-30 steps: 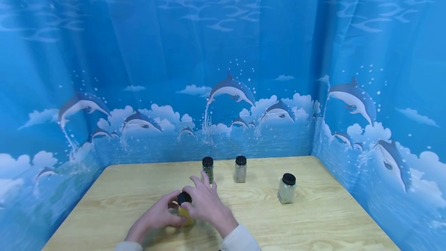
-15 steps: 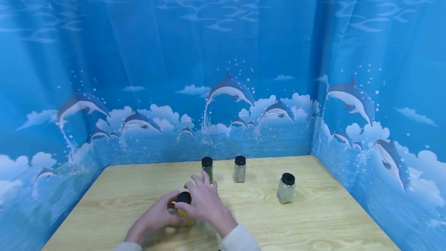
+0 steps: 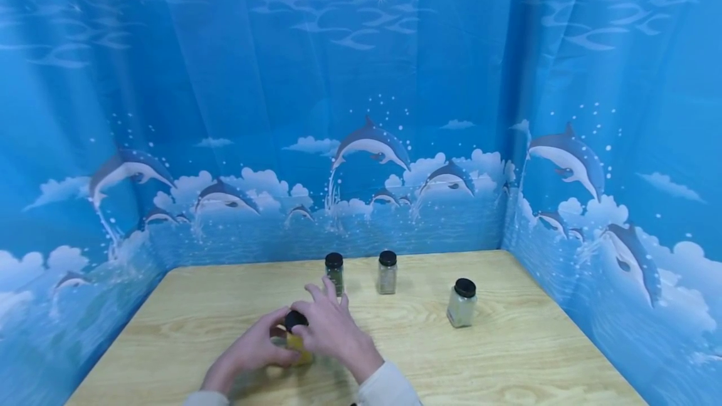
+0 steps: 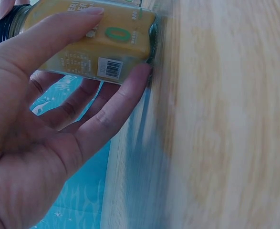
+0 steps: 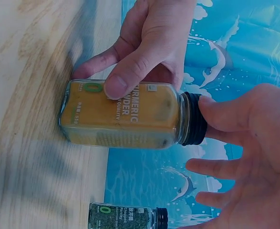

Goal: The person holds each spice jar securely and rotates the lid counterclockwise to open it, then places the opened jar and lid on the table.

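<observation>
A glass jar of yellow turmeric powder [image 5: 125, 114] stands upright on the wooden table, near its front left part. My left hand [image 3: 256, 346] grips the jar's body, thumb on the label side, one fingertip low by the base in the left wrist view. Thumb and index finger of my right hand [image 3: 333, 331] pinch the black screw lid [image 5: 194, 119] from the other side. The right hand's other fingers spread out away from the jar. The lid sits on the jar's neck.
Behind the right hand stands a chopped parsley jar [image 3: 334, 268]. To its right is a pale-filled jar [image 3: 387, 277], and another pale jar [image 3: 462, 309] stands farther right and nearer. All have black lids. A blue dolphin-print curtain [image 3: 361, 80] surrounds the table [image 3: 507, 356].
My right thumb and fingers shift slightly about the lid, easing off and closing on it again. The left hand and the jar keep their place.
</observation>
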Demonstrator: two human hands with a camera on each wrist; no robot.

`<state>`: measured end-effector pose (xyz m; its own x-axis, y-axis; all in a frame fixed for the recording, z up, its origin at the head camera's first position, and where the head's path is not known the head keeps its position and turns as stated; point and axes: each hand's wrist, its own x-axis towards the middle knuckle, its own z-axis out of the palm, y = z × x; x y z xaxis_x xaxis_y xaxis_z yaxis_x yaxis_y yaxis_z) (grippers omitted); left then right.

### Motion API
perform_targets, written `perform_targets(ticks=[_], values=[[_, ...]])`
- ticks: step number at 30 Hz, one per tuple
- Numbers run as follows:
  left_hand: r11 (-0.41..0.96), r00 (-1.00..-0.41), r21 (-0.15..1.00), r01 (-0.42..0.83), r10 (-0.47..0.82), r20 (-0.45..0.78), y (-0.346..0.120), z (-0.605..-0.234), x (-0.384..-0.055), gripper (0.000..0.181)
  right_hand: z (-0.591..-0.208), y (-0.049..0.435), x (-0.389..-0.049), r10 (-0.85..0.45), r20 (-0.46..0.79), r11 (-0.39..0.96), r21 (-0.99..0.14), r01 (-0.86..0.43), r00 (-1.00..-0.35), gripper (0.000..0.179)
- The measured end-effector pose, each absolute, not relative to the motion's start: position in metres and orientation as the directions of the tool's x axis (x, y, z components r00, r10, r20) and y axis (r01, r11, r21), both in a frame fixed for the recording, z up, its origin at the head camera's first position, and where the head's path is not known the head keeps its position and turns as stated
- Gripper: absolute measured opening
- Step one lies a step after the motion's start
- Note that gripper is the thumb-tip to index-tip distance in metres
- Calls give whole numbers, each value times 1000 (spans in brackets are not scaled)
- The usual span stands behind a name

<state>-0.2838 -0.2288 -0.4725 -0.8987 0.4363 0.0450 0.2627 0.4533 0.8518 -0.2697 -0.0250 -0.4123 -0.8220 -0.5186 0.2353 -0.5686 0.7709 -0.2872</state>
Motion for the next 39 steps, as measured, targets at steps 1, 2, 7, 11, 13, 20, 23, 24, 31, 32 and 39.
perform_targets(ticks=[1, 2, 7, 11, 13, 20, 23, 24, 31, 32, 39], values=[[453, -898, 852, 263, 437, 45, -229, -472, -284, 76, -412, -25, -269, -523, 234, 769, -285, -572, -820, 38], [453, -898, 852, 264, 437, 46, -229, -472, -284, 77, -412, -25, -269, -526, 232, 769, -282, -574, -818, 38], [457, -897, 847, 271, 438, 51, -229, -472, -284, 78, -413, -25, -270, -537, 229, 764, -274, -584, -812, 38], [469, -895, 832, 296, 441, 69, -229, -472, -284, 78, -413, -24, -271, -548, 224, 762, -265, -591, -806, 39], [472, -893, 827, 306, 443, 77, -229, -472, -284, 77, -413, -23, -272, -551, 220, 760, -267, -593, -805, 41], [475, -905, 840, 261, 424, 42, -229, -471, -282, 75, -412, -22, -273, -549, 221, 750, -295, -592, -806, 50], [479, -910, 844, 242, 414, 26, -229, -470, -282, 78, -412, -22, -272, -547, 233, 751, -289, -594, -804, 49], [476, -909, 845, 243, 415, 28, -229, -470, -282, 79, -411, -22, -272, -545, 235, 753, -285, -593, -805, 49], [456, -895, 843, 284, 442, 62, -230, -472, -283, 73, -413, -23, -272, -535, 235, 763, -279, -584, -811, 48], [455, -894, 844, 284, 443, 62, -230, -472, -283, 72, -413, -23, -271, -535, 234, 763, -280, -583, -812, 48], [450, -895, 852, 267, 443, 47, -230, -473, -284, 67, -414, -23, -271, -525, 236, 768, -283, -575, -818, 47]])
